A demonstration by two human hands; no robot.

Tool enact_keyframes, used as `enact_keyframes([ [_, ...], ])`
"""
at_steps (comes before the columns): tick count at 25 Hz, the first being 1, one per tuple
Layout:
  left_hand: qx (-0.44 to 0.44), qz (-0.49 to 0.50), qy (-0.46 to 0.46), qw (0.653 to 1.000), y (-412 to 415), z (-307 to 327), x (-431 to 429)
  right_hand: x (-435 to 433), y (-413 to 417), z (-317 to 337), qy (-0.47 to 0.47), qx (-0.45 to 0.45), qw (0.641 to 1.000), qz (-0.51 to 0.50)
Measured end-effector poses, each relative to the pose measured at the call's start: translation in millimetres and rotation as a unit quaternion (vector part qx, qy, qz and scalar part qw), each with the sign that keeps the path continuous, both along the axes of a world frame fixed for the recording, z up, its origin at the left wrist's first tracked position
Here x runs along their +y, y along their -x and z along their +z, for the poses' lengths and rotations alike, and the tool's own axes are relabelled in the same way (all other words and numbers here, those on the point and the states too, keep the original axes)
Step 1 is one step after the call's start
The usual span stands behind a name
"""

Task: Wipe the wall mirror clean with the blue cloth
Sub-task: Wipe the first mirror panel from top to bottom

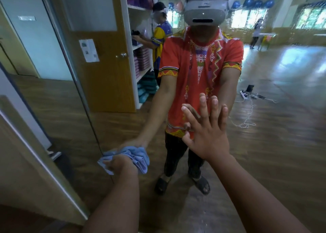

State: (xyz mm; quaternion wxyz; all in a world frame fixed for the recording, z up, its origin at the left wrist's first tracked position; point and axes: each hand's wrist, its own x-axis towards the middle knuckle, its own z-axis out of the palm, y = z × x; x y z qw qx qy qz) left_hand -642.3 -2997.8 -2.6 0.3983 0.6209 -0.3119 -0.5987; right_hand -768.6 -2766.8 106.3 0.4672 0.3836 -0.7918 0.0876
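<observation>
1. The wall mirror (282, 153) filled most of the view. Its left edge ran as a slanted line down the left side, and fine droplets speckled the upper glass.
2. A wooden door (105, 70) with a paper sheet and a round knob showed in the reflection, and white shelves (139, 56) of stacked purple and teal items stood just beside it.
3. The reflected person (199, 70) stood mid-glass in a red patterned shirt and a white headset, both arms reaching toward the glass.
4. A second person (160, 36) in a yellow and blue shirt appeared in the reflection at the shelves.
5. The right hand (206, 137) lay flat against the mirror near the centre. Its fingers were straight and spread, holding nothing, and the fingertips met those of their reflection.
6. The left hand (121, 164) was lower, close to the mirror's left edge, with its fingers curled round the blue cloth (135, 157).
7. The cloth was bunched into a wad between that hand and the glass, touching the mirror where it met its own reflection. Folds spilled out past the knuckles on the right, and a loose corner hung out on the left below the fist.
8. White cables (250, 98) lay on the reflected wooden floor, well apart from both hands.
</observation>
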Motion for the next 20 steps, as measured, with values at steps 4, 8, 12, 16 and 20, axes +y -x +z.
enact_keyframes([
  [4, 0.072, 0.083, 0.024, 0.994, 8, 45, 8, 0, -2, 1, -0.003, -0.003, 1.000, -0.001],
  [8, 0.101, 0.034, 0.324, 0.940, 26, 134, 33, 0, -3, 2, -0.002, -0.005, 1.000, 0.001],
  [12, 0.011, 0.006, 0.487, 0.873, 30, 153, 30, 2, -6, 3, -0.006, -0.017, 1.000, -0.004],
  [16, -0.042, 0.039, 0.515, 0.855, 24, 66, 7, 6, -8, 7, -0.026, -0.020, 0.999, -0.007],
  [20, -0.008, -0.029, 0.149, 0.988, 4, -27, -6, 6, -9, 6, -0.025, -0.020, 0.999, -0.005],
])
